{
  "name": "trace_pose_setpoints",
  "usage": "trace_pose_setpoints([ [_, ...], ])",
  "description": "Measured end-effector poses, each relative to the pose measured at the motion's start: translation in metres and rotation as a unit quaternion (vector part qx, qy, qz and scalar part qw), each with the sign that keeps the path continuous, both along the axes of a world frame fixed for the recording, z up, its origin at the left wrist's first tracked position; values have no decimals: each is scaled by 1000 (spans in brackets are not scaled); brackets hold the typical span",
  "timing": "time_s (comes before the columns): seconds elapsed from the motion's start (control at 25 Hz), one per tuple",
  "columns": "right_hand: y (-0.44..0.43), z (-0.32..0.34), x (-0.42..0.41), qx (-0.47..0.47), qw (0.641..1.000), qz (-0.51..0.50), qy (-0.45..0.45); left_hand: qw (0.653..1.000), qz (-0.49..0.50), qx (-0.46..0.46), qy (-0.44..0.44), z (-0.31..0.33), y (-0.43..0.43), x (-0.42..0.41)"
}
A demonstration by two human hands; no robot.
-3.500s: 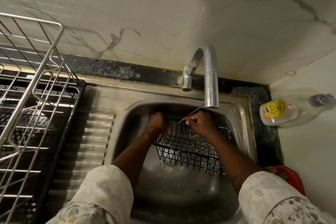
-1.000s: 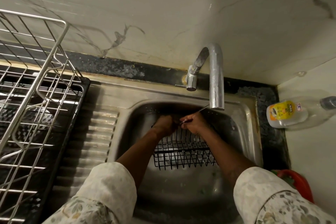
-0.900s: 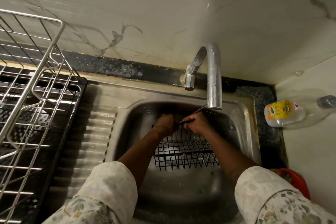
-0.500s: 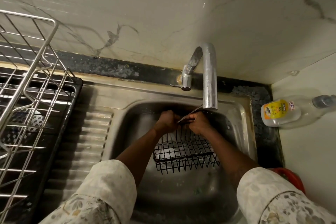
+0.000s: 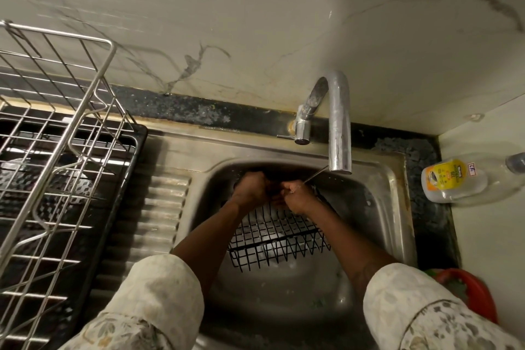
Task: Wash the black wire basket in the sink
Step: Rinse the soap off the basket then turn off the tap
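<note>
The black wire basket [image 5: 279, 239] stands tilted in the steel sink [image 5: 377, 207], its near side lifted toward me. My left hand [image 5: 251, 186] grips the basket's far rim with curled fingers. Close beside it, my right hand [image 5: 299, 197] holds a thin metal rod [image 5: 315, 175] whose free end points up toward the tap's spout [image 5: 339, 150]. What the rod's lower end touches is hidden by my fingers. I see no water running from the tap.
A steel dish rack [image 5: 56, 150] on a black tray fills the left side, next to the ribbed drainboard [image 5: 159, 207]. A clear bottle with a yellow label [image 5: 460, 179] lies on the counter at right. A red object [image 5: 471, 293] sits at the sink's right corner.
My hands have drawn together at the basket's far rim, where earlier they were apart. The basket has shifted a little to the left in the sink.
</note>
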State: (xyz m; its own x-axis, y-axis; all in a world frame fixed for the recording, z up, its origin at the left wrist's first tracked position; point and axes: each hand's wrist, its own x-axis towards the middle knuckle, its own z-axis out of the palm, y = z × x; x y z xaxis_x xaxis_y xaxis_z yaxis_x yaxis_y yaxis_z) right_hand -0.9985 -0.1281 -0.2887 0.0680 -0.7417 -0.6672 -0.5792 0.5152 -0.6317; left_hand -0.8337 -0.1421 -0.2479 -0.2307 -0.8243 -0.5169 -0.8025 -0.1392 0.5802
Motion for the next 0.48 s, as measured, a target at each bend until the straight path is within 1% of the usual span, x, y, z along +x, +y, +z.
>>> trace_pose_setpoints([
  [0.04,2,10,4,6,1000,23,6,1000,-1,-7,-6,0,1,3],
  [0.12,4,18,8,-7,1000,13,22,1000,-2,-16,-20,-1,0,5],
  [0.24,4,21,3,-56,993,-98,32,999,-15,-12,-46,6,-1,4],
  [0.32,0,22,-3,-73,989,-122,29,997,-17,-7,-75,10,-1,4],
  [0.4,-2,22,-6,-78,990,-107,41,996,-11,-3,-92,10,0,4],
  [0.48,-1,20,-6,-86,992,-60,69,995,-11,-5,-100,9,0,4],
])
